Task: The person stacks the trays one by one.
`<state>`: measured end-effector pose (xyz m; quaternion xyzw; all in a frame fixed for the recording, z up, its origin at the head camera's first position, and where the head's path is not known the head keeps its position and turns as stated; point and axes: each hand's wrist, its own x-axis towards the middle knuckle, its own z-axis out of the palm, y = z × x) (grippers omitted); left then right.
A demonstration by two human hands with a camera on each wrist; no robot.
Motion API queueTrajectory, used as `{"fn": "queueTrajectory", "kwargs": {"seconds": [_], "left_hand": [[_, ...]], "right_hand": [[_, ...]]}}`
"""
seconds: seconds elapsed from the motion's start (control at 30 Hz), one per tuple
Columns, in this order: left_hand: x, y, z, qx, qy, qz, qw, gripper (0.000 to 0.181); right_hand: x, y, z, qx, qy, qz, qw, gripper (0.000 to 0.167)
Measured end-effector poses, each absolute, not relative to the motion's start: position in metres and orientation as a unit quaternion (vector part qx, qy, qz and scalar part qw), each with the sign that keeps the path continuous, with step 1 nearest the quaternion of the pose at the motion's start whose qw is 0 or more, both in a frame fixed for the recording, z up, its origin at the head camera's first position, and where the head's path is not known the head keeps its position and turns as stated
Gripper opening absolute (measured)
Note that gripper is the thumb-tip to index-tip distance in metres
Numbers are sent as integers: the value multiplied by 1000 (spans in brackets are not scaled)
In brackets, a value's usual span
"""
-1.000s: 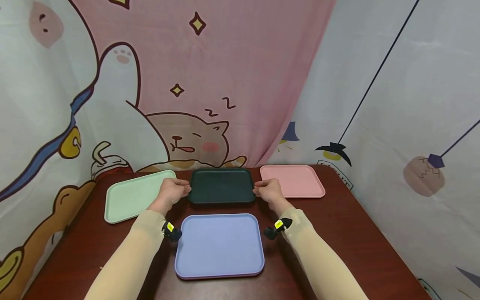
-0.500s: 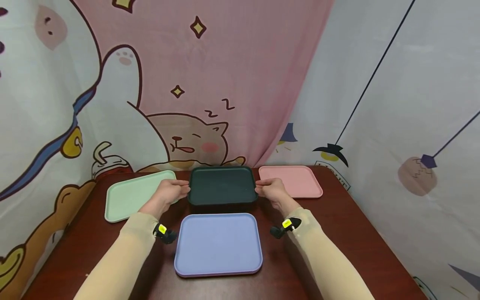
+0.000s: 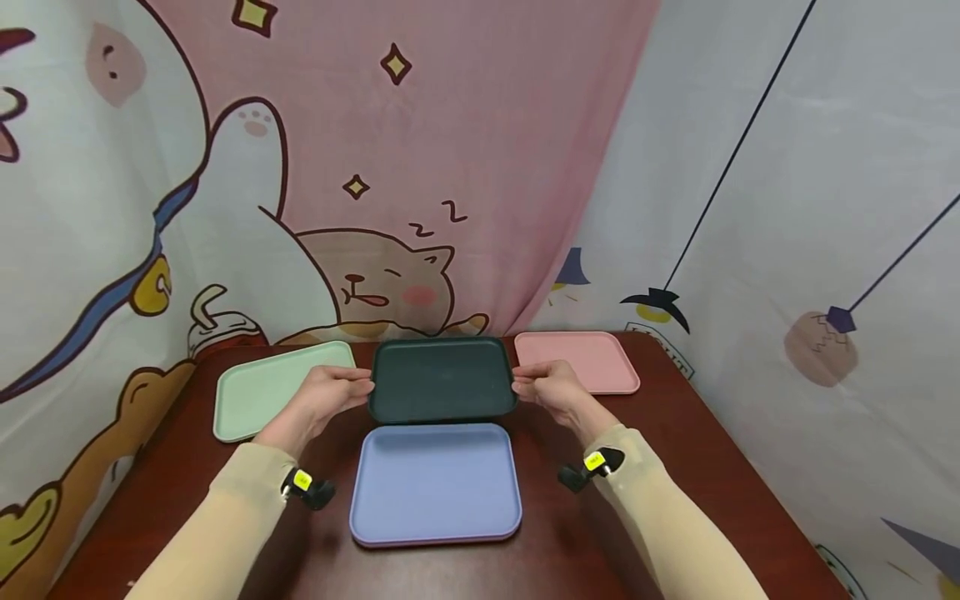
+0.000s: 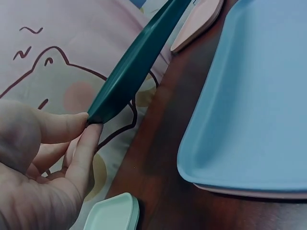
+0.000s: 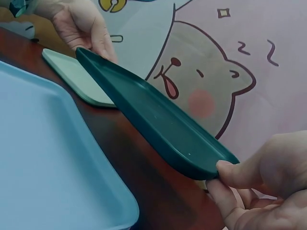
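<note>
A dark green tray (image 3: 442, 380) is held level between the two hands, raised above the table in both wrist views. The left hand (image 3: 324, 400) pinches its left short edge; in the left wrist view the thumb of that hand (image 4: 53, 158) lies on top of the rim and the fingers below. At the opposite short edge the right hand (image 3: 558, 395) pinches the rim, and the right wrist view shows this hand (image 5: 264, 187) with thumb above, fingers under. Nearer the person, a blue tray (image 3: 435, 483) lies on top of a pinkish one whose edge peeks out.
A light green tray (image 3: 258, 392) lies slanted at the back left, beside the left hand. Behind the right hand sits a pink tray (image 3: 588, 360) at the back right. The brown table (image 3: 675, 500) ends at a printed curtain (image 3: 480, 125).
The dark green tray has come up off the table and toward the person, both hands moving with it. Its near edge now appears close to the blue tray's far edge.
</note>
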<state>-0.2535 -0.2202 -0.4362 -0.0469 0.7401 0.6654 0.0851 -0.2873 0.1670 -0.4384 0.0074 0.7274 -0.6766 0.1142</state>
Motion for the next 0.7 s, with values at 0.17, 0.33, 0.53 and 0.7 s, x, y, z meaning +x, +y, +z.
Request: {"fn": "queueTrajectory", "kwargs": {"seconds": [0.17, 0.33, 0.53, 0.7], "left_hand": [[-238, -221, -432, -45, 744, 662, 83, 41], [-222, -221, -429, -41, 747, 658, 84, 42], [-204, -222, -428, -27, 740, 667, 81, 43], [-192, -224, -429, -27, 745, 662, 78, 42]], "right_hand": [[-272, 170, -432, -6, 728, -675, 117, 36], [-258, 172, -431, -7, 726, -677, 117, 35], [-242, 175, -434, -32, 721, -681, 119, 36], [-227, 175, -439, -38, 722, -681, 119, 37]]}}
